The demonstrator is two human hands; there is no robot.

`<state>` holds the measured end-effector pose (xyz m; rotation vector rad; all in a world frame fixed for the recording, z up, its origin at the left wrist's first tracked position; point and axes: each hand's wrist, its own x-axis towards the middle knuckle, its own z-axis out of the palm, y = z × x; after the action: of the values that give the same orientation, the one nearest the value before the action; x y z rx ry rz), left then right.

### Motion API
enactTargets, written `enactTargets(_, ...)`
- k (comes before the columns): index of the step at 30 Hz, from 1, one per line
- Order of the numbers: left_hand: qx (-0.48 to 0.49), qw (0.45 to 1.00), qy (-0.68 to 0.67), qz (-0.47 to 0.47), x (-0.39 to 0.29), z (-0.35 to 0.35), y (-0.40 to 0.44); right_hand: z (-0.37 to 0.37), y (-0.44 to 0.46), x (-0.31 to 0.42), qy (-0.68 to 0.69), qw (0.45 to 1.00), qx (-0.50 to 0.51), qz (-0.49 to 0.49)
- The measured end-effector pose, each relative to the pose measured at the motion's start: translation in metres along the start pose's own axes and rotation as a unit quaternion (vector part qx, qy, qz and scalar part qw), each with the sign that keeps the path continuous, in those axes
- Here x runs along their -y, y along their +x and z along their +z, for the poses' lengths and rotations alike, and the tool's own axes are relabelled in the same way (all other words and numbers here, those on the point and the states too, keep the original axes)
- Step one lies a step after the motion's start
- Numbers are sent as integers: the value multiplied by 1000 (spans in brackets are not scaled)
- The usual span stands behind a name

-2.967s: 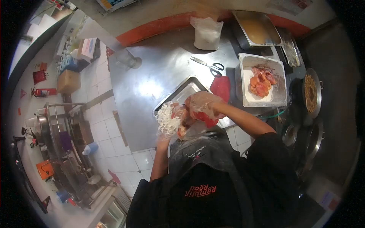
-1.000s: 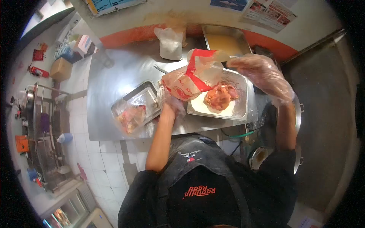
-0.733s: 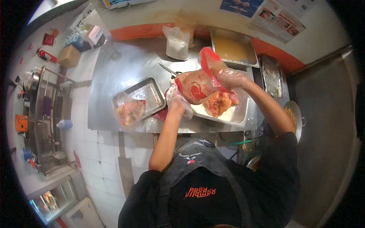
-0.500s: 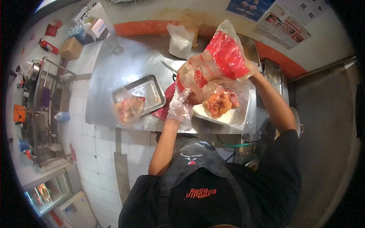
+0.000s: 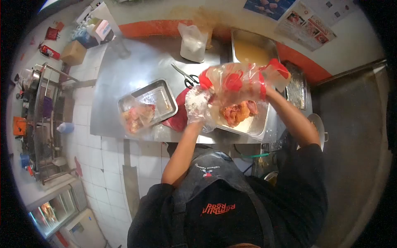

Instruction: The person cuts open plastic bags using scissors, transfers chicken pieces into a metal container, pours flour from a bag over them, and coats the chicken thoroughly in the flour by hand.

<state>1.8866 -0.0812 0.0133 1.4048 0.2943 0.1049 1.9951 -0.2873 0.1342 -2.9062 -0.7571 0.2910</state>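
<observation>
Tipped lower than before, the printed bag point(image 5: 237, 82) hangs over the tub point(image 5: 263, 119) — floury left hand point(image 5: 198, 102) beside the tub's left rim, right hand hidden by plastic (I cannot tell either grip). Best kept above the tub — to catch drips.

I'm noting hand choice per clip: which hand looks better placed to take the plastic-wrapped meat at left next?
Left, probably: the left hand is nearer the plastic-wrapped meat, while the right hand, largely hidden by the red-and-clear bag, is farther away.
</observation>
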Motion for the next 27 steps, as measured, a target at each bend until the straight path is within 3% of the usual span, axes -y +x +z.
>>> enactTargets(1, -51, 995, -77, 39, 29, 1, 7, 2, -1, -2, 11, 1000, -6, 18)
enactTargets(3, -45, 936, -333, -105, 13, -8, 16, -9, -6, 3, 81, 995, -6, 53)
enactTargets(4, -2, 885, -454, -99, -1, -10, 12, -21, -13, 12, 146, 987, 25, 59)
enactTargets(6, 61, 811, -566, -138, 10, -22, 19, -87, -35, 60, 306, 942, 118, 69)
enactTargets(7, 27, 822, -549, -146, 17, -29, 23, -106, -48, 74, 430, 892, 69, 119)
enactTargets(8, -18, 833, -534, -147, 24, -33, 25, -119, -56, 76, 428, 900, 11, 85)
enactTargets(9, -26, 893, -448, 43, 40, -33, 25, -128, -65, 92, 496, 863, -50, 82)
enactTargets(11, -85, 958, -220, 166, 25, -49, 23, -128, -70, 74, 464, 871, -142, 77)
enactTargets(13, -150, 966, -51, 202, -9, -80, 25, -114, -75, 52, 361, 901, -228, 82)
enactTargets(14, -120, 961, -176, 177, -6, -99, 40, -89, -73, 40, 351, 891, -287, 8)
enactTargets(15, -96, 934, -310, 149, -3, -117, 56, -55, -68, 25, 357, 886, -293, 31)
enactTargets(16, -83, 891, -430, 117, 1, -136, 72, -31, -65, 25, 334, 905, -258, 51)
enactTargets(18, 25, 786, -611, 94, -44, -195, 71, -13, -73, 56, 140, 984, -63, 91)
enactTargets(19, 12, 793, -599, 111, -27, -236, 89, -4, -72, 66, 100, 990, -12, 94)
enactTargets(20, -3, 799, -587, 131, -11, -278, 101, 11, -71, 64, 162, 981, -41, 99)
enactTargets(22, -175, 794, -563, 146, -77, -328, 68, 42, -78, 58, 294, 943, -95, 120)
enactTargets(23, -176, 801, -545, 176, -42, -389, 74, 51, -82, 63, 337, 926, -112, 126)
enactTargets(24, -217, 809, -495, 231, -35, -428, 60, 56, -83, 80, 319, 927, -152, 128)
enactTargets(26, -288, 812, -453, 229, -27, -517, 38, 60, -80, 125, 300, 923, -200, 131)
enactTargets(27, -309, 806, -445, 237, -16, -558, 30, 58, -79, 150, 385, 872, -232, 191)
